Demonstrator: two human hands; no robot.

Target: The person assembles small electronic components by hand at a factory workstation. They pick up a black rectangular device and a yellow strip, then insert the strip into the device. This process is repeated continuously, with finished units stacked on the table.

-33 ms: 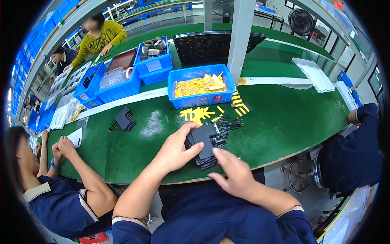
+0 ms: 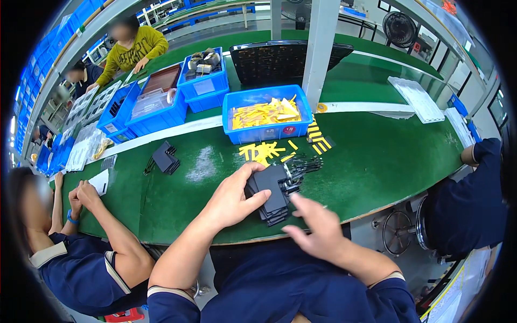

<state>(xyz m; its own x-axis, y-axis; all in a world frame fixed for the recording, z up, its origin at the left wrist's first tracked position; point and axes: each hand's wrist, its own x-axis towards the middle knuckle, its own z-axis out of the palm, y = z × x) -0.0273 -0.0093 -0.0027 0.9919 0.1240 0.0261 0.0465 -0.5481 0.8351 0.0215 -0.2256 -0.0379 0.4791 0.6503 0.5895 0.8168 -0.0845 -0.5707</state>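
A stack of flat black L-shaped pieces (image 2: 273, 185) with thin black leads (image 2: 302, 167) stands near the table's front edge. Around its left side my left hand (image 2: 232, 198) is closed, with the thumb lying on the top piece. My right hand (image 2: 322, 225) is just right of the stack, thumb and fingers apart, holding nothing. Its forefinger tip is close to the stack's right edge; whether it touches I cannot tell. Beyond the stack lie loose yellow strips (image 2: 260, 152). A smaller group of similar black pieces (image 2: 165, 158) lies further left.
A blue bin (image 2: 247, 133) of yellow strips stands behind the loose strips, beside a grey post (image 2: 318, 59). More blue bins (image 2: 156, 125) line the back left. A co-worker's hands (image 2: 86, 195) are on the green table (image 2: 377, 161) at left; another person (image 2: 468, 199) sits at right.
My right hand has moved a little to the right, away from the stack. My left hand and the stack have stayed in place.
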